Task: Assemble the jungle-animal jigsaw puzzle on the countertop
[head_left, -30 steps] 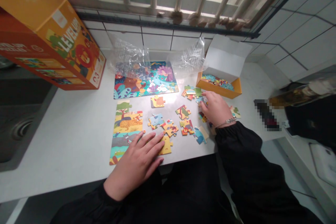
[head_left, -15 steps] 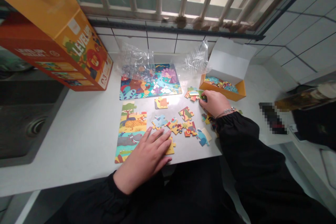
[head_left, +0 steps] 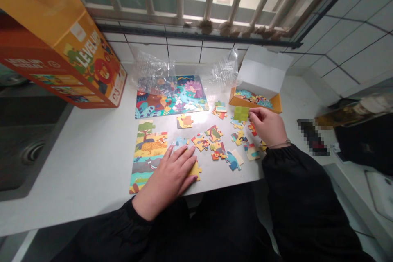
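My left hand (head_left: pixel 170 176) lies flat with fingers stretched out on the white counter (head_left: pixel 86 163). It covers part of a yellow puzzle piece (head_left: pixel 195 170), next to a partly joined strip of puzzle (head_left: pixel 149 149). My right hand (head_left: pixel 270 127) is closed in a pinch on a plain green puzzle piece (head_left: pixel 241 113), held just in front of a small orange box (head_left: pixel 274 107) with pieces inside. Several loose pieces (head_left: pixel 215 141) are scattered between my hands. A finished colourful puzzle (head_left: pixel 172 99) lies behind them.
A large orange puzzle carton (head_left: pixel 61 49) stands at the back left. Crumpled clear plastic bags (head_left: pixel 153 71) lie against the tiled wall under a barred window. A sink (head_left: pixel 27 147) is at the left. A dark object (head_left: pixel 362 139) is at the right.
My right hand has drawn back from the pile near the small box and now pinches a green piece. My left hand stays flat on the yellow piece.
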`<state>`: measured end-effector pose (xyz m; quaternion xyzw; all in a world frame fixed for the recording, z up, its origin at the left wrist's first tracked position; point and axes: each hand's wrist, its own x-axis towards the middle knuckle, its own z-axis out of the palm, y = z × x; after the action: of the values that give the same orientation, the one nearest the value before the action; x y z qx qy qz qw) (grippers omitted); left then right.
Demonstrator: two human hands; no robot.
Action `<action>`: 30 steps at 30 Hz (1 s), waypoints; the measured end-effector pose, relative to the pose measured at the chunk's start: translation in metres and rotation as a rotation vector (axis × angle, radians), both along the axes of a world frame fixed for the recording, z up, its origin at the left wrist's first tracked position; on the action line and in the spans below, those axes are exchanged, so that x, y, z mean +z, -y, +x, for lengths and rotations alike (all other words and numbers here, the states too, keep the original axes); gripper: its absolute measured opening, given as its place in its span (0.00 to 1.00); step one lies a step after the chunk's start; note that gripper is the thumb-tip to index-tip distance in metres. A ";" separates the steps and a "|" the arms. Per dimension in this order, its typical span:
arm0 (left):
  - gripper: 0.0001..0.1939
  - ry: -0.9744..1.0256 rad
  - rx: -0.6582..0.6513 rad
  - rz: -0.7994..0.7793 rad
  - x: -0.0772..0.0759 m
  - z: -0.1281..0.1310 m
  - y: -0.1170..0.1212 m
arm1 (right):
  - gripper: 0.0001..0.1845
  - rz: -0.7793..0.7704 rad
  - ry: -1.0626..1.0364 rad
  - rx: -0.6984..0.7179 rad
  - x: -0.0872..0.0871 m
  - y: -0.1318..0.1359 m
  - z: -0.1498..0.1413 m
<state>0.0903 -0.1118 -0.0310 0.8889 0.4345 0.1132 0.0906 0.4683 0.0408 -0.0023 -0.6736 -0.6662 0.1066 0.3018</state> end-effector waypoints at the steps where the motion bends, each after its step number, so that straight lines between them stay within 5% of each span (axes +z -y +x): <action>1: 0.23 0.001 0.004 -0.001 0.000 -0.001 -0.001 | 0.20 -0.030 -0.060 0.016 0.001 0.005 -0.001; 5: 0.23 0.016 0.031 0.016 0.001 -0.003 -0.003 | 0.20 -0.068 -0.193 0.069 0.008 0.033 -0.012; 9: 0.19 0.032 0.029 0.058 0.002 -0.006 0.000 | 0.12 0.123 -0.025 0.243 0.014 0.068 -0.029; 18: 0.16 0.121 -0.008 0.089 0.002 -0.015 0.023 | 0.12 0.235 0.000 0.654 -0.010 0.138 -0.054; 30: 0.15 0.152 0.007 0.082 0.007 -0.016 0.030 | 0.11 0.251 -0.009 0.770 -0.023 0.168 -0.068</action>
<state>0.0744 -0.1418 -0.0240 0.8793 0.4244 0.1981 0.0864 0.3999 -0.1270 -0.0250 -0.3324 -0.8762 0.1327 0.3227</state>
